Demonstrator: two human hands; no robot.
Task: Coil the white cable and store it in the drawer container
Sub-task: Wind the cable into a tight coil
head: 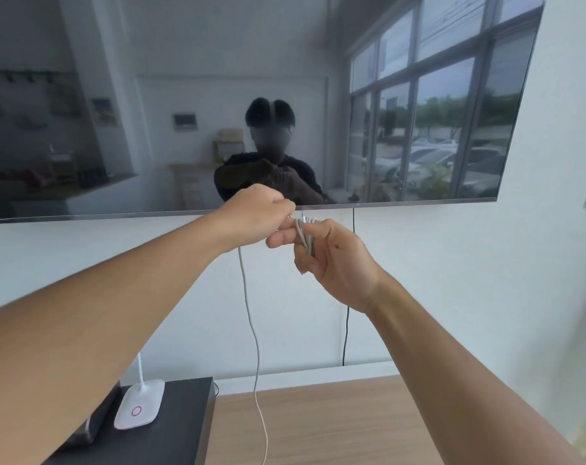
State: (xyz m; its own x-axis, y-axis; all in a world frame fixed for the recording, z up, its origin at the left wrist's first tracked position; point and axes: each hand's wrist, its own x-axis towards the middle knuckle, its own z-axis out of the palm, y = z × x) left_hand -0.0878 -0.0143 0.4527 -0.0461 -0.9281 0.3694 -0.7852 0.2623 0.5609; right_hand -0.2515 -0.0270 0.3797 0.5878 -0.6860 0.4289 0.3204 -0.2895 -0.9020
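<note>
below the tv (217, 95), right hand (331, 260) clamps the coil (305, 238), left hand (263, 213) pinches cable (251, 323); a slack grip could spill loops.

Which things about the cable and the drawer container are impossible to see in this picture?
- Drawer container: nowhere in the head view.
- White cable: its loose end runs off the bottom edge.
- Coil loops: mostly covered by the right hand; count unclear.
- Left hand: closed fingers hide its grip.

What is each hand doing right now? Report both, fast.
Left hand: fingers closed, pinching the white cable that hangs down to the wooden surface.
Right hand: fingers closed, cable coils wrapped around them.
</note>
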